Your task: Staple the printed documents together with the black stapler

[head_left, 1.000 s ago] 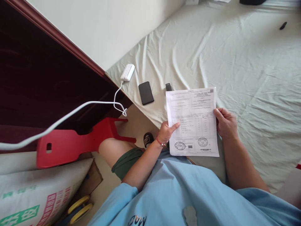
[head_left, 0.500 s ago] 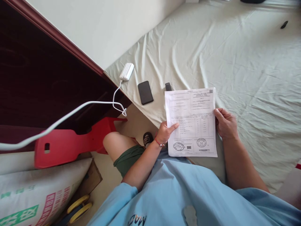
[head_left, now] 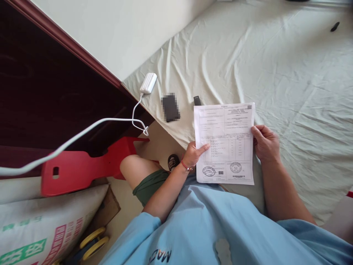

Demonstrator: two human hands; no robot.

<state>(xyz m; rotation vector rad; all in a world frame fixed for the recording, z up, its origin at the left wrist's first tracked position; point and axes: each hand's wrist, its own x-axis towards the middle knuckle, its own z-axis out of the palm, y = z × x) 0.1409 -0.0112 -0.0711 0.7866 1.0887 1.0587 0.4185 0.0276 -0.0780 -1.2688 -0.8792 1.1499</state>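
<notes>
I hold a printed white document (head_left: 224, 141) with tables and two round stamps near its bottom, upright over the edge of a bed. My left hand (head_left: 194, 154), with a red band at the wrist, grips the sheet's left edge, thumb on the front. My right hand (head_left: 264, 143) grips the right edge. The bed's pale wrinkled sheet (head_left: 275, 66) stretches behind the paper.
On the bed near the corner lie a dark phone (head_left: 171, 107), a small black object (head_left: 197, 100) and a white power bank (head_left: 149, 82) with a white cable (head_left: 82, 132) running left. A red stool (head_left: 82, 167), a printed sack (head_left: 41, 224) and a dark wooden headboard (head_left: 41, 92) stand at left.
Nothing has visibly changed apart from a slight shift of the view; both hands keep holding the document.
</notes>
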